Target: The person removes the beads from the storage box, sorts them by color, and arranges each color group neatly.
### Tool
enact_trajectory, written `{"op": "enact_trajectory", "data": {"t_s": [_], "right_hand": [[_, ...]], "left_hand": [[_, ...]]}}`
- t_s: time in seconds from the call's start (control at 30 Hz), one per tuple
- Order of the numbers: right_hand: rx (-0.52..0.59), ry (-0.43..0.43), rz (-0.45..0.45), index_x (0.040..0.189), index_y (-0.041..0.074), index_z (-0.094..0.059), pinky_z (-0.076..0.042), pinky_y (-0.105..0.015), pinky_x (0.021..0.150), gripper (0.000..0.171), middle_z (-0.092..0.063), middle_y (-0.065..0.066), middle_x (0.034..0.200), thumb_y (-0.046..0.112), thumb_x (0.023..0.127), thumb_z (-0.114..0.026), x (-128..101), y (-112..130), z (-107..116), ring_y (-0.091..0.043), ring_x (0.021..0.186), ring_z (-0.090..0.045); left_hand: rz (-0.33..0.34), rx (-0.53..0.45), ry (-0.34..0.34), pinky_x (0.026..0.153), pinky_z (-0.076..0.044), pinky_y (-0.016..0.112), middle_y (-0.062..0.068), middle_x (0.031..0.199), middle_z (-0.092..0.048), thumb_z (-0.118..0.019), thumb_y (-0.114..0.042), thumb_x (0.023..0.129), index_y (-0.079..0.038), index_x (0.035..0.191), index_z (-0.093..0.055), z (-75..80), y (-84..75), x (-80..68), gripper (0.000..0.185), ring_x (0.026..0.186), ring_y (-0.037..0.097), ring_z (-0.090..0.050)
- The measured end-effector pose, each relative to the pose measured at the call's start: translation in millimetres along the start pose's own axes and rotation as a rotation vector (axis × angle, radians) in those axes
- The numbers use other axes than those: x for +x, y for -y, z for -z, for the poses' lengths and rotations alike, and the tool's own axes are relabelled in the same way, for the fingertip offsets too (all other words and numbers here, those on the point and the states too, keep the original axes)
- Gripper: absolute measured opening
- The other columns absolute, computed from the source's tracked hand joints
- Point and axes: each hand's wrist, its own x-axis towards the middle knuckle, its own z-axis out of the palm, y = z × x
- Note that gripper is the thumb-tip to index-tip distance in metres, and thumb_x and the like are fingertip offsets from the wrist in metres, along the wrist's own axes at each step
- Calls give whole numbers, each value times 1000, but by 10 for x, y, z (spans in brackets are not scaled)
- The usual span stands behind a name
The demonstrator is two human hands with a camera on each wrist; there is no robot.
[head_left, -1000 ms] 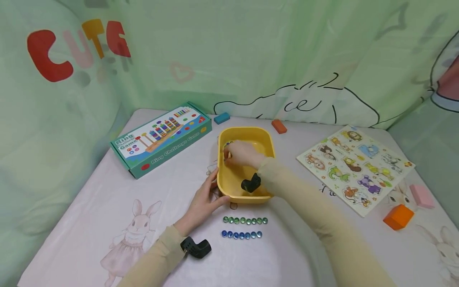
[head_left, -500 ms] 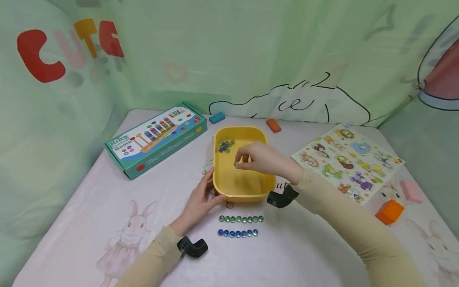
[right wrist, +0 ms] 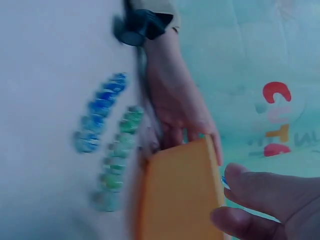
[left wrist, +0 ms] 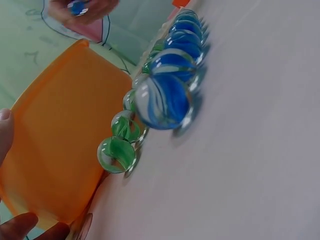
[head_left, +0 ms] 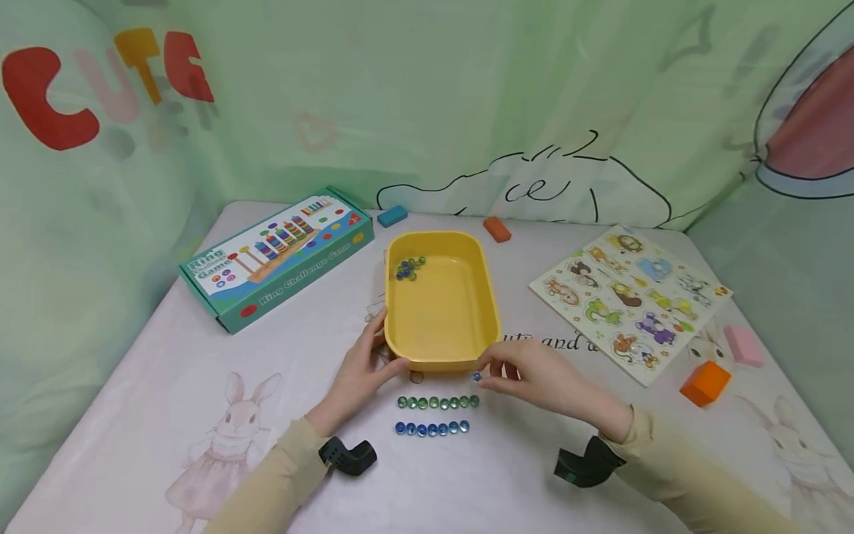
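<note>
My right hand pinches a small blue glass marble between thumb and fingers, just off the near right corner of a yellow plastic tub. That marble also shows in the left wrist view. My left hand holds the tub's near left corner, thumb on the front wall and fingers along the side. A row of green marbles lies on the table in front of the tub. Nearer to me runs a row of blue marbles. Several blue and green marbles cluster in the tub's far left corner.
A green Ring Challenge Game box lies back left. Blue and red-orange blocks are behind the tub. To the right are an animal puzzle board, an orange block and a pink block.
My right hand has come out of the tub with a marble and moved toward me and right, beside the green row's end. My left hand stays at the tub's corner.
</note>
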Motion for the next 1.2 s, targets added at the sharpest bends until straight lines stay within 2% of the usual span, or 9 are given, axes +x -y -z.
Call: {"op": "enact_trajectory", "data": {"t_s": [0.23,0.4,0.87,1.2], "right_hand": [[121,50,-27,92,17,-67,-42,-16,54,11,-55,16,69,19,81,-70,-174,-111,-325,3,60,-45],[186,45,-32,91,15,-66,-43,-17,54,12,-55,15,68,19,81,-70,-251,-162,-475,4,60,-45],[170,68,-87,90,18,-66,-38,-17,53,9,-48,15,65,21,82,-69,-278,-159,-585,3,59,-42],[103,70,-65,90,18,-67,-36,-16,53,11,-45,15,64,20,80,-71,-260,-135,-590,3,59,-40]], "left_hand": [[19,15,-11,109,-29,47,6,147,-36,-67,-37,83,-28,149,-14,23,-3,-8,85,126,24,-46],[20,24,-8,109,-27,48,5,149,-32,-66,-38,83,-27,149,-14,12,12,-2,85,126,24,-46],[19,14,-10,109,-27,48,4,147,-36,-67,-37,83,-31,148,-14,-8,7,8,85,125,23,-46],[18,13,-7,110,-26,48,5,147,-36,-67,-36,83,-32,148,-13,-8,-1,10,85,126,23,-46]]}}
